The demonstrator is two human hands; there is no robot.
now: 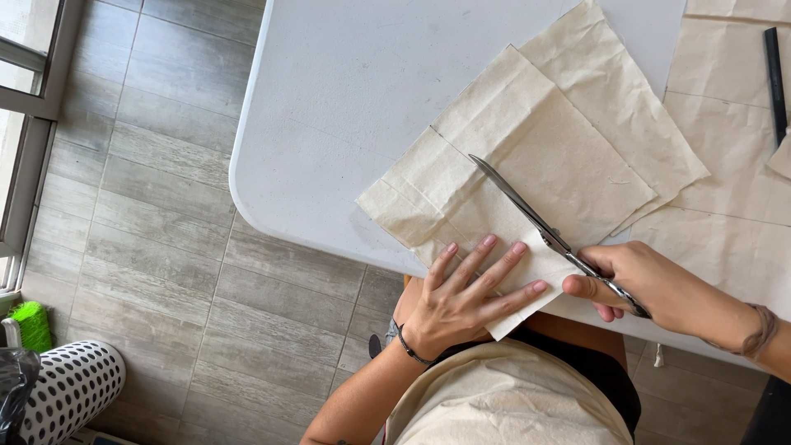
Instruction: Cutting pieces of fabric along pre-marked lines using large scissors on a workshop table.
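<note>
Left hand (pixel 461 301): laid flat on the cloth (pixel 527 165), fingers spread apart, pressing its near corner.
Right hand (pixel 638 284): fingers closed through the scissors (pixel 548 231) handles.
Table (pixel 346 107): cloth is laid at its near edge.
Cloth: the cut is judged partly made; the blades are open over it, most length seemingly uncut.

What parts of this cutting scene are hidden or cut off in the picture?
Head view only:
- Scissors: handles hidden inside the right hand.
- Cloth: the part under the left hand is covered.
- Black stick: top cut off by the frame's edge.
- Dotted white basket: cut off at the bottom edge.
</note>
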